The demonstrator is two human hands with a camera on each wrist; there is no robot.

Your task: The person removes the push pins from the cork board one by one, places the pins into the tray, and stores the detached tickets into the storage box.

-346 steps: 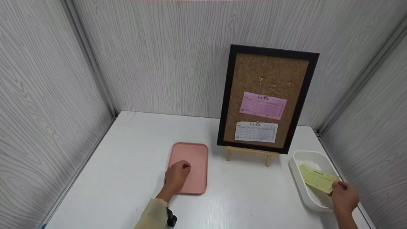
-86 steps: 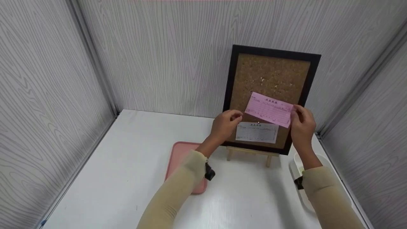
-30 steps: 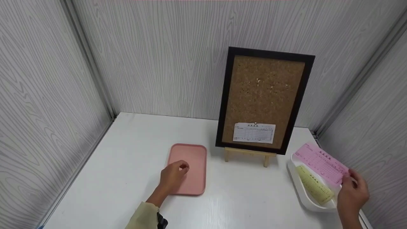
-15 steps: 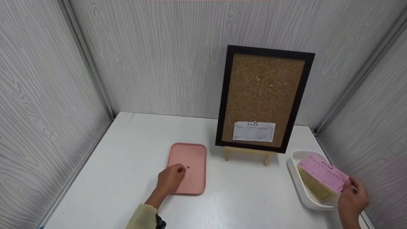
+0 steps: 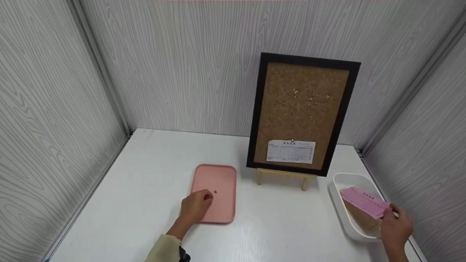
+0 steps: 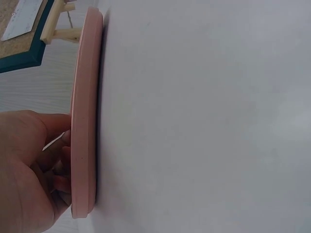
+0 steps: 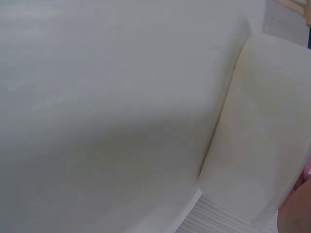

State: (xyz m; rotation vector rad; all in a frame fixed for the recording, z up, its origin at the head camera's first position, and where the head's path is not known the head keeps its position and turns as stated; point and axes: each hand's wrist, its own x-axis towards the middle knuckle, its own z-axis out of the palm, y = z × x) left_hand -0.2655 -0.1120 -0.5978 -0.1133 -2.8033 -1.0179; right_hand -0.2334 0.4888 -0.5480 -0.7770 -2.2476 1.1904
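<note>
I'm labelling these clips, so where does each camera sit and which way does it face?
Head: worn on the head, facing forward and down at the board, tray and bin; left hand and right hand show.
Left wrist: worn there, facing the tray's side and the table; left hand shows.
Right wrist: worn there, facing the bin's side; part of the right hand shows.
Head and left wrist share board, tray and left hand.

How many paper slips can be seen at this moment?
3: white slip on the corkboard, pink slip in the right hand, yellowish slip beneath it in the white bin. Others may be hidden there.
</note>
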